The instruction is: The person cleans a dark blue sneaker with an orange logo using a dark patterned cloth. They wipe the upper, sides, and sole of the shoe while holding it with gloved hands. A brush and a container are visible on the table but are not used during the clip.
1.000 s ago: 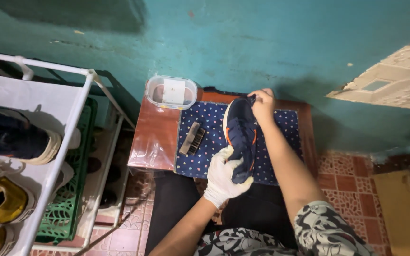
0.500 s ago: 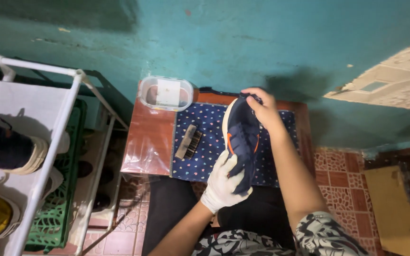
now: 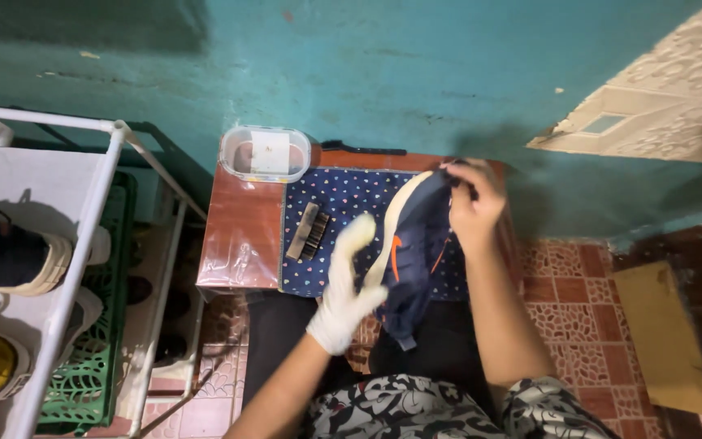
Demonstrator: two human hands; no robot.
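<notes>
Sneaker (image 3: 416, 252), navy with orange marks, is hanging over the bench (image 3: 241, 228); right hand (image 3: 473, 199) fingers are pinching its top, while gloved left hand (image 3: 347, 284), fingers spread, is pressing its pale sole.

Matt navy cloth sneaker (image 3: 416, 244) with smooth cream rubber sole; glossy reddish counter (image 3: 241, 236) under dotted cloth mat (image 3: 331, 203); clear plastic container (image 3: 266, 153); rough painted wall (image 3: 367, 65).
</notes>
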